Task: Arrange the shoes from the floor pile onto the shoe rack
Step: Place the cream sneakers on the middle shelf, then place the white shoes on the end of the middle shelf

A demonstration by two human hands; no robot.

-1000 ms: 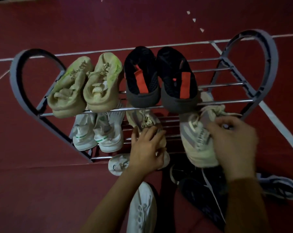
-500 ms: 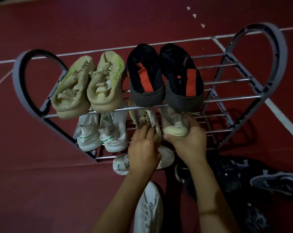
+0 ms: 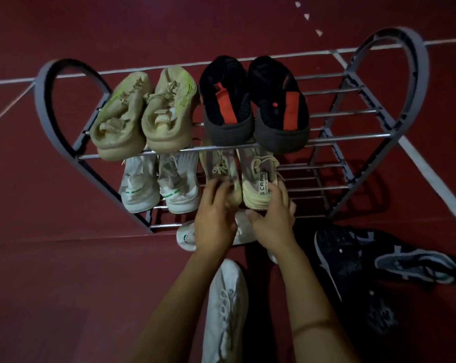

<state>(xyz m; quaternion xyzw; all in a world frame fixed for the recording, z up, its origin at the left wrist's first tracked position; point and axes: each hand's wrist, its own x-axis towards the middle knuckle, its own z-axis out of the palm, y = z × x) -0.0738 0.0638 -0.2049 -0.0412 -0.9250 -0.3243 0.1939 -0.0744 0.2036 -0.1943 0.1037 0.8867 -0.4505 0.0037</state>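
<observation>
A grey metal shoe rack (image 3: 352,134) with heart-shaped ends stands on the red floor. Its top shelf carries a beige pair (image 3: 145,113) and a black pair with orange tongues (image 3: 253,106). On the lower shelf sit a white pair with green stripes (image 3: 161,184) and a tan pair side by side. My left hand (image 3: 216,218) grips the heel of the left tan shoe (image 3: 220,166). My right hand (image 3: 274,218) holds the heel of the right tan shoe (image 3: 258,176).
A white sneaker (image 3: 225,310) lies on the floor between my forearms, another white shoe (image 3: 187,235) under my hands. Dark sneakers (image 3: 352,271) and a grey-blue one (image 3: 415,265) lie at the right. The right parts of both shelves hold no shoes.
My right hand carried the second tan shoe from the right of the rack onto the lower shelf beside the first. Both hands now rest at the heels of the pair.
</observation>
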